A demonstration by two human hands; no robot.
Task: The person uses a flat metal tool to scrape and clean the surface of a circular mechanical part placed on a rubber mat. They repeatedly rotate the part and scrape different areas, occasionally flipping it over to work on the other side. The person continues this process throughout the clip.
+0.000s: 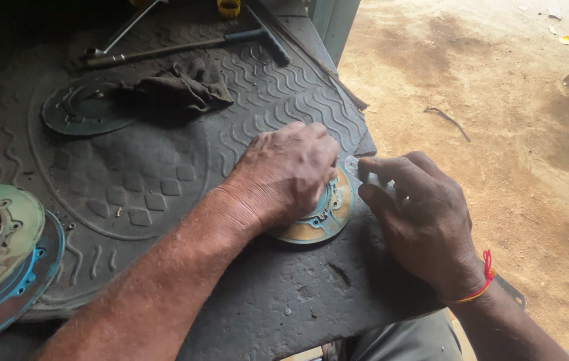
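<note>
Open room lies mid-frame on the black patterned rubber mat [131,180] covering the desk. Obstacles ring it: a dark round metal disc [87,107] and crumpled grey rag [184,83] upper left, long metal tools [184,43] along the top, stacked teal discs [0,254] lower left.

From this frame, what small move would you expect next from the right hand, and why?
Probably bringing the small pale tool in the right hand onto the round disc, since its tip already sits beside the rim while the left hand presses the disc flat on the rubber mat.
</note>
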